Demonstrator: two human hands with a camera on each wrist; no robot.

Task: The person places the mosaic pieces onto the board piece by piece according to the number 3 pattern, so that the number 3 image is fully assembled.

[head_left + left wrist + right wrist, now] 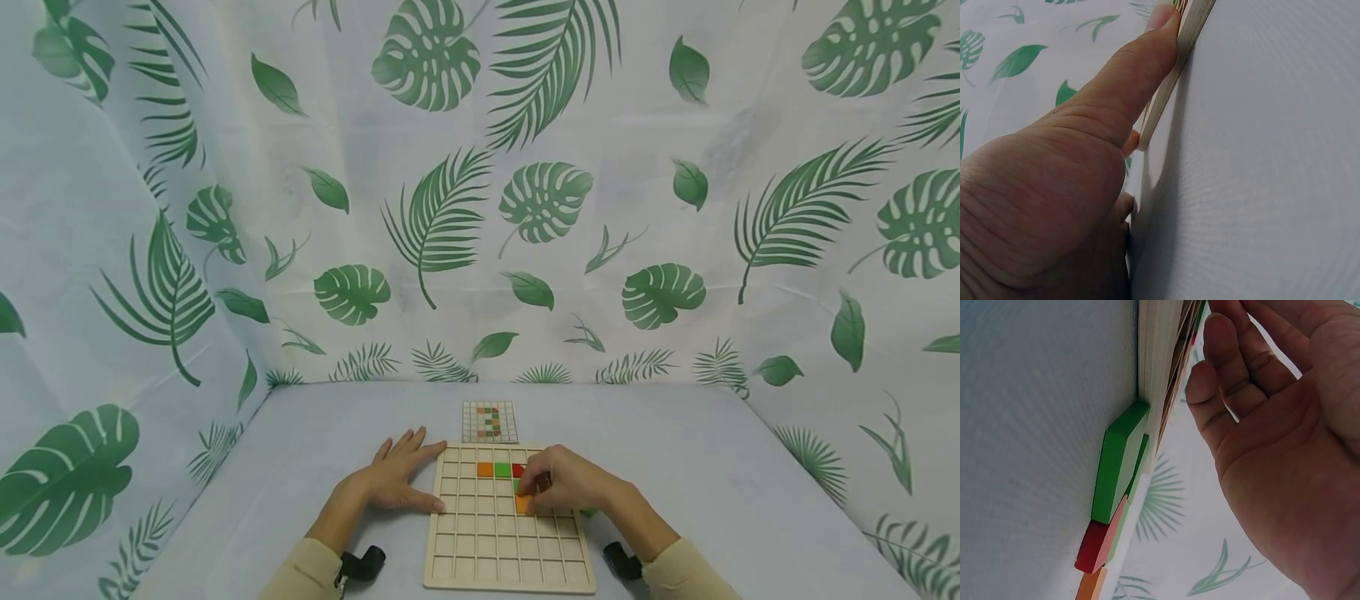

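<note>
Here, low in the middle of the head view, a wooden grid board (510, 533) lies flat on the grey-covered bench (712, 467). The left hand (397, 479) rests spread on the bench with straight fingers, its thumb pressed against the board's left edge; it holds nothing. The right hand (562, 483) is over the board's upper right part, fingertips curled down and pinching an orange tile (522, 503) in a cell. An orange tile (485, 469), a green tile (502, 469) and a red tile (518, 469) sit in a row just above it. Behind the board, a small pattern card (490, 422) lies on the bench. In the right wrist view, loose green (1119, 462), red (1094, 544) and orange (1090, 587) tiles lie beside the board's edge.
</note>
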